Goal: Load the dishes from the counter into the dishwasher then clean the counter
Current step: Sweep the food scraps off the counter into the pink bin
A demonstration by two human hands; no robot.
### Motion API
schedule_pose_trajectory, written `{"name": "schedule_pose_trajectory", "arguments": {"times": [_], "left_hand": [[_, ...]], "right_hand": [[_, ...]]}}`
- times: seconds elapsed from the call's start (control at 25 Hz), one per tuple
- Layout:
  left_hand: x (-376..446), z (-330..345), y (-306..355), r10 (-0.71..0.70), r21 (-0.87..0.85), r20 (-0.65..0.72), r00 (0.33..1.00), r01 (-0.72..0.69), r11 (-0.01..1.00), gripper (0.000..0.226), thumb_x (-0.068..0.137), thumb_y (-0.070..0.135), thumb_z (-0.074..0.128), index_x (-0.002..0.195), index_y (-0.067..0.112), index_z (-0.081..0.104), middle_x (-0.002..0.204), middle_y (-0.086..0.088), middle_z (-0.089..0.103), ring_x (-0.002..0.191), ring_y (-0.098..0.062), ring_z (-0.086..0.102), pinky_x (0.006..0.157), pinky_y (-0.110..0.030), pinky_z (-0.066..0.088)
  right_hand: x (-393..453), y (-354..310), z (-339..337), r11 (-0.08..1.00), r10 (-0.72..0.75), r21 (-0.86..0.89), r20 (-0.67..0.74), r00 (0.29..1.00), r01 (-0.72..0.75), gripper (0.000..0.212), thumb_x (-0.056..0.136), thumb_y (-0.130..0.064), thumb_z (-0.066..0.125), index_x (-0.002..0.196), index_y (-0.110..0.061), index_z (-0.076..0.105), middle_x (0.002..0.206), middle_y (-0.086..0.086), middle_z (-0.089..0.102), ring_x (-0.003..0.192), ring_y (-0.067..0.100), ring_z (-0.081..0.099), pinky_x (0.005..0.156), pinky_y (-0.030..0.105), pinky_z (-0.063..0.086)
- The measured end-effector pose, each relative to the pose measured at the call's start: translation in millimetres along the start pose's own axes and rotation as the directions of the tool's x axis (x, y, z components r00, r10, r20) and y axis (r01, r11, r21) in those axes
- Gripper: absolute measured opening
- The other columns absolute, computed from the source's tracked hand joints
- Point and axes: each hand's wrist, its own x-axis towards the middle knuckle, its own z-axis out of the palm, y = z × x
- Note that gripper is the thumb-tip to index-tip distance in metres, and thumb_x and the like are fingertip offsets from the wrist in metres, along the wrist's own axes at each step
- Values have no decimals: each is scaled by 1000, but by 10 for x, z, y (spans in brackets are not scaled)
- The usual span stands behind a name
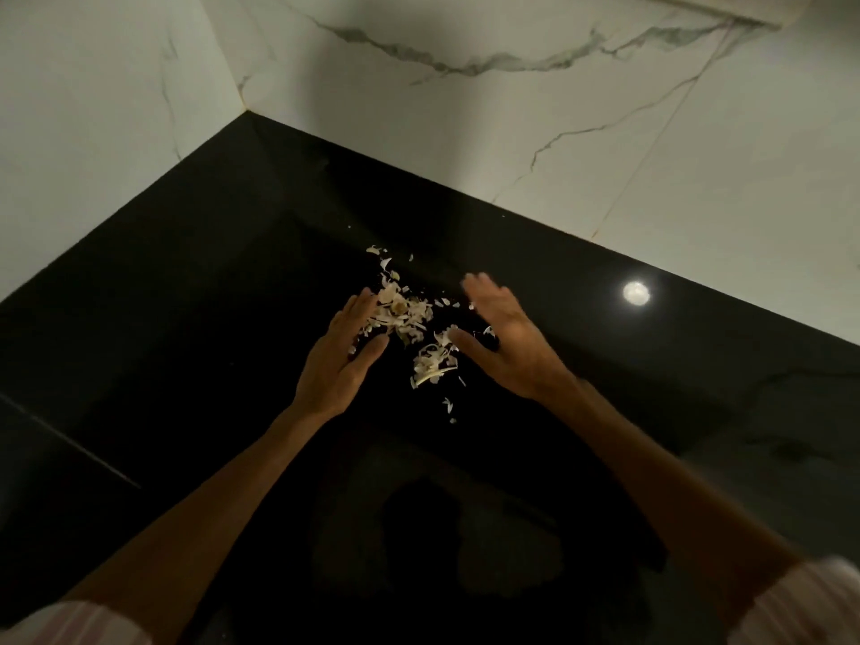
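Fingers straight and loose, gripping nothing: our left hand (342, 353) and right hand (500, 339) flank the pale, papery peel scraps (409, 328), likely herding them together. The glossy black stone counter (186, 295) offers free room at six o'clock; white marble walls (512, 109) close twelve.

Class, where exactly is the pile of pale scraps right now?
In the head view the pale scraps lie mid-frame on the black counter, between the left hand and right hand.
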Motion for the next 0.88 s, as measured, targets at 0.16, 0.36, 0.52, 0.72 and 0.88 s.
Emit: {"name": "schedule_pose_trajectory", "arguments": {"times": [0.16,0.36,0.52,0.72,0.88], "left_hand": [[-424,164,139,-101,-59,-138,985,94,994,85,81,85,22,153,41,12,161,22,3,148,-1,-5,121,-50,11],[-830,393,298,-108,-17,-217,970,107,994,85,81,86,15,151,38,7,161,18,-2,146,4,-9,120,-31,-4],[-771,405,297,-143,37,-231,962,156,987,83,82,82,18,151,36,6,159,18,-4,147,1,-9,116,-22,-10],[-806,401,299,-172,-10,-332,927,179,984,83,87,73,23,154,24,21,162,9,8,148,-3,-1,117,-25,-5],[-791,405,357,-191,-9,-310,931,198,980,85,86,74,21,155,23,18,163,8,6,147,-3,-4,118,-26,-5]], "right_hand": [[-927,-149,326,930,342,-140,-2,940,-339,129,67,-96,35,152,-17,-21,159,0,-28,144,11,-29,121,41,-9],[-1216,-415,680,824,495,-309,-14,869,-475,137,58,-104,16,146,-10,-29,155,6,-35,142,20,-34,118,46,-18],[-588,-420,749,828,486,-289,-60,872,-481,137,61,-102,17,150,-5,-20,159,11,-26,145,24,-29,119,51,-13],[-422,-395,699,904,412,-55,-146,899,-423,127,68,-93,36,154,-12,-10,162,6,-14,148,18,-19,121,41,-6],[-633,-221,617,871,490,152,-270,829,-466,110,78,-82,41,156,-17,-1,164,2,-3,149,14,-8,122,41,11]]}}
